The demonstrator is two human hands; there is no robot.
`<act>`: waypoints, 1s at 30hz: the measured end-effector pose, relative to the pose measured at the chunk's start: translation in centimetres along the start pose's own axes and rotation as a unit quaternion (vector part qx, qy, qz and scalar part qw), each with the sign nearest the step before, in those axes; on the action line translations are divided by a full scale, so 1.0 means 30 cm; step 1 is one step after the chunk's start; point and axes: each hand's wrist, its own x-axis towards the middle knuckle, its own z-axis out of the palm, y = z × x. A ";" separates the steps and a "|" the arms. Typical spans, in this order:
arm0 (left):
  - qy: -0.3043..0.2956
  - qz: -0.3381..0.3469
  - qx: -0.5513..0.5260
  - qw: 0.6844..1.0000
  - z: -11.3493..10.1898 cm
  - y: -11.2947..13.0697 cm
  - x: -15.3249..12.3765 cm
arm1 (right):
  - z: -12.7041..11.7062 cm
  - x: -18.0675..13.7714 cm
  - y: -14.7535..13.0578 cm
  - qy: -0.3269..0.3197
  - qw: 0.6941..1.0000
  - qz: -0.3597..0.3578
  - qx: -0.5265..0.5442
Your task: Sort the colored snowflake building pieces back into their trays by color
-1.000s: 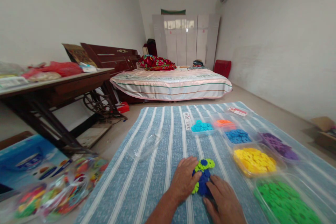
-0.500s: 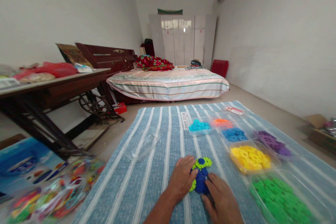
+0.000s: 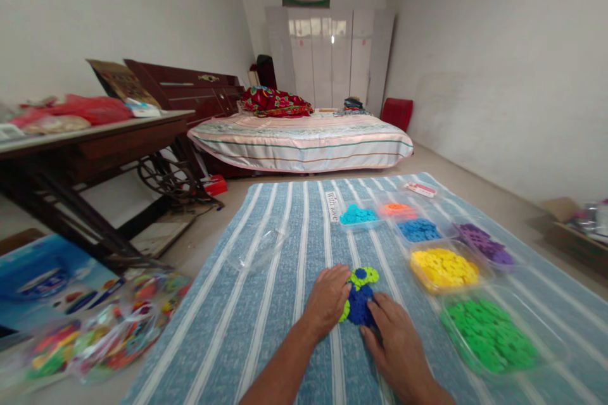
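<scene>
On the striped cloth in front of me lies a flat figure of interlocking plastic discs (image 3: 361,305), dark blue in the middle with lime green discs at the top and left. A dark blue disc (image 3: 361,273) sits on the green part. My left hand (image 3: 329,297) grips the figure's left side, fingers bent together over the edge and hiding some green discs. From the right, my right hand (image 3: 398,336) pinches the blue edge between thumb and fingers. Its fingertips cover that edge, so I cannot make out single discs there.
To the right stand clear tubs of green discs (image 3: 491,335), yellow discs (image 3: 446,267), purple discs (image 3: 484,243), blue discs (image 3: 418,230), orange discs (image 3: 396,209) and light blue discs (image 3: 360,214). A clear container (image 3: 259,247) lies left on the cloth (image 3: 228,304). Bagged toys (image 3: 114,335) are beside it.
The view has tipped slightly, so the room and tubs sit higher in the picture. Both hands stay at the figure; the left thumb has drawn back from the blue middle.
</scene>
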 end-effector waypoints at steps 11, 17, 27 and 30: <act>0.009 0.005 0.002 1.000 -0.002 0.002 -0.002 | -0.011 0.015 -0.005 -0.007 0.999 0.014 -0.033; 0.010 0.000 -0.013 1.000 -0.007 0.006 -0.001 | -0.011 0.022 -0.006 -0.004 0.998 0.028 -0.052; 0.011 0.001 -0.014 1.000 -0.014 0.009 -0.015 | 0.009 0.023 0.004 0.024 0.997 0.033 -0.063; 0.006 0.019 -0.007 1.000 -0.024 0.018 -0.023 | 0.010 0.020 0.005 0.030 0.997 0.029 -0.063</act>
